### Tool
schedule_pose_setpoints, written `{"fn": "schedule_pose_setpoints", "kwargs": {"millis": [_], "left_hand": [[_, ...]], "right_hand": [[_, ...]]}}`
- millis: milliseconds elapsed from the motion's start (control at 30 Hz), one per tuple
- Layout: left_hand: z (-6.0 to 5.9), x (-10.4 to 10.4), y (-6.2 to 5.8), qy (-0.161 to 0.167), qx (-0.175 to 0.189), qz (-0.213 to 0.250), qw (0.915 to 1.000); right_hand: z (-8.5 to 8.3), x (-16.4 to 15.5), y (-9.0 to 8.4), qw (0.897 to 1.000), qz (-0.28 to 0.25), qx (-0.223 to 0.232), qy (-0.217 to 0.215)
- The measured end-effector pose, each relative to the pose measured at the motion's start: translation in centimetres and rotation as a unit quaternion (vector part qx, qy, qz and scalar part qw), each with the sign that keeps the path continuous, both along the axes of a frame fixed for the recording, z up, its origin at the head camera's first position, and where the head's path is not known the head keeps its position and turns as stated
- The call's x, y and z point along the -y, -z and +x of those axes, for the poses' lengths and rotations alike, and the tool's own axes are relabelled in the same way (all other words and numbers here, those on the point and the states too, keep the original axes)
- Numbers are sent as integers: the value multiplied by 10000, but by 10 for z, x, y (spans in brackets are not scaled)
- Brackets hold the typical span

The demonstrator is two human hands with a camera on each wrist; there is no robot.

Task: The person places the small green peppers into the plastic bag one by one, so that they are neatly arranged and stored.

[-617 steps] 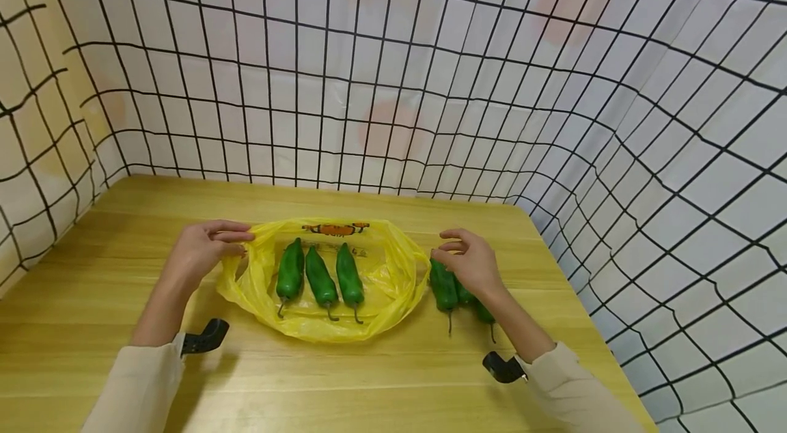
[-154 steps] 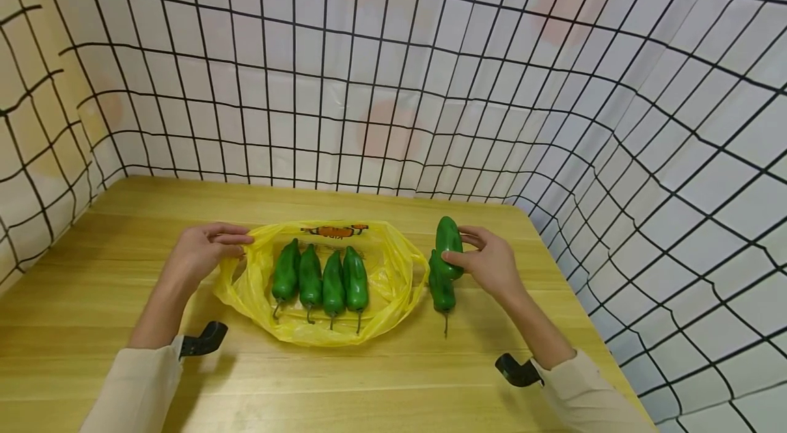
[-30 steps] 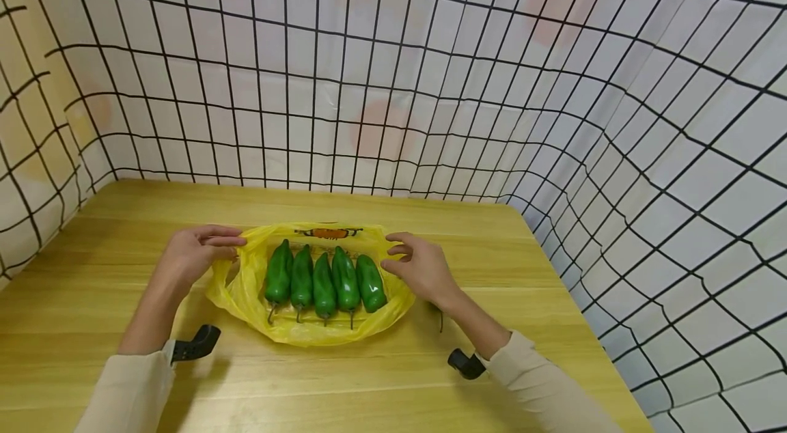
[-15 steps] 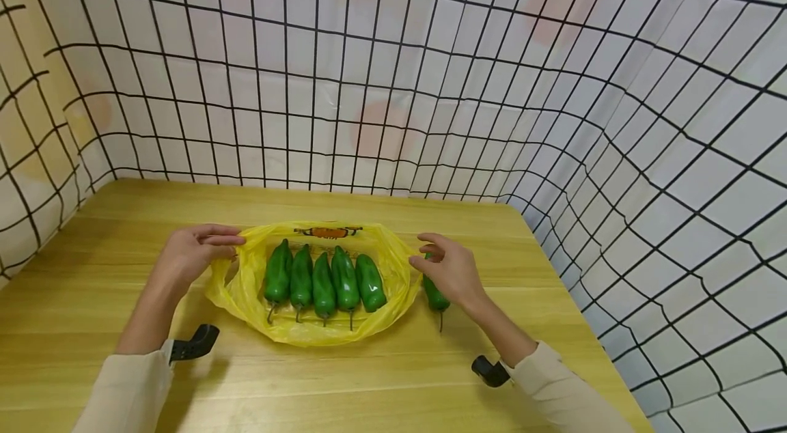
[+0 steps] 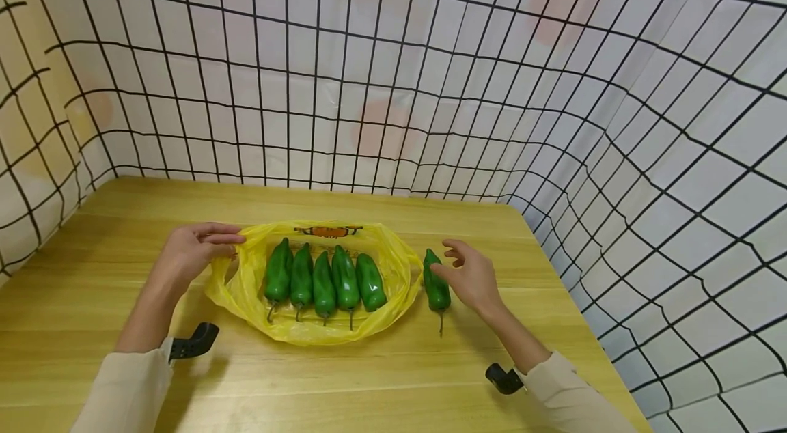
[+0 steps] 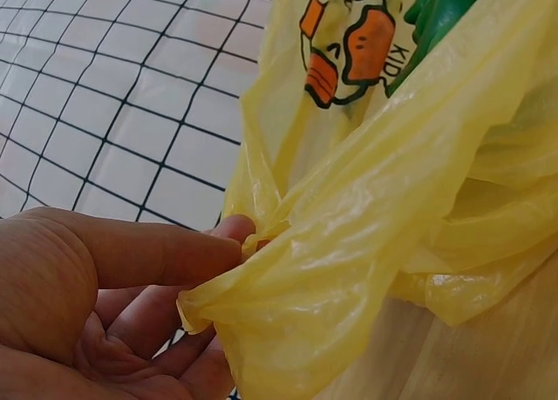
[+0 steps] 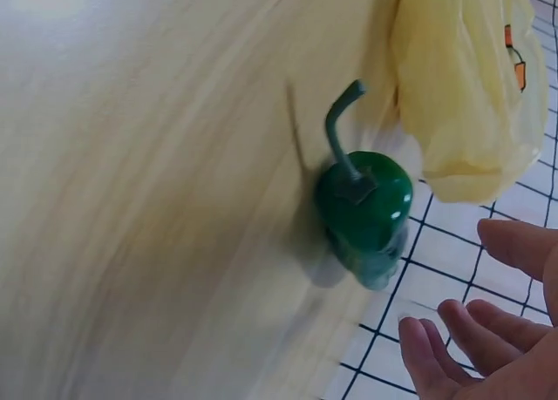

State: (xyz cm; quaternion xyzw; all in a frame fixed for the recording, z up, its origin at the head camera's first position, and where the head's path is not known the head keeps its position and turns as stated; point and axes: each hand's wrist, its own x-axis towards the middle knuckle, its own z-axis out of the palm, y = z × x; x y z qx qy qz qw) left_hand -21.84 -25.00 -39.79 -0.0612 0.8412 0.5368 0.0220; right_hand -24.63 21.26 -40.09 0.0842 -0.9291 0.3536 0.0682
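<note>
A yellow plastic bag [image 5: 399,303] lies spread on the table with its mouth open. Several green peppers [image 5: 324,286] rest inside it in a row, stems toward me. My left hand [image 5: 193,255] pinches the bag's left edge; the left wrist view shows thumb and finger on the yellow plastic [image 6: 349,269]. One more green pepper [image 5: 436,286] lies on the table just right of the bag. Beside that pepper my right hand [image 5: 470,276] hovers with fingers apart and nothing between them. In the right wrist view the loose pepper [image 7: 366,200] is apart from the fingers.
The wooden table [image 5: 320,392] is backed by a black wire grid [image 5: 344,91] over a white sheet. The grid also runs along the left and right sides. A black wrist camera [image 5: 504,378] sits at each sleeve.
Over the longer span, more peppers came to lie in the bag and fewer beside it. In the last second my right hand moved right, from the bag to the loose pepper. My left hand stayed.
</note>
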Motion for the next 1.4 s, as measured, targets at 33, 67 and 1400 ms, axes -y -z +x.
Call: {"fn": "schedule_pose_setpoints", "kwargs": {"millis": [33, 67, 1400], "left_hand": [[0, 0, 0, 0, 4, 6, 10000], [0, 0, 0, 1, 0, 5, 10000], [-1, 0, 0, -9, 62, -101, 9999]], "right_hand": [[0, -1, 1, 10000, 8, 48, 21], [0, -2, 2, 9999, 9, 97, 42], [-11, 7, 25, 9960, 489, 690, 283]]}}
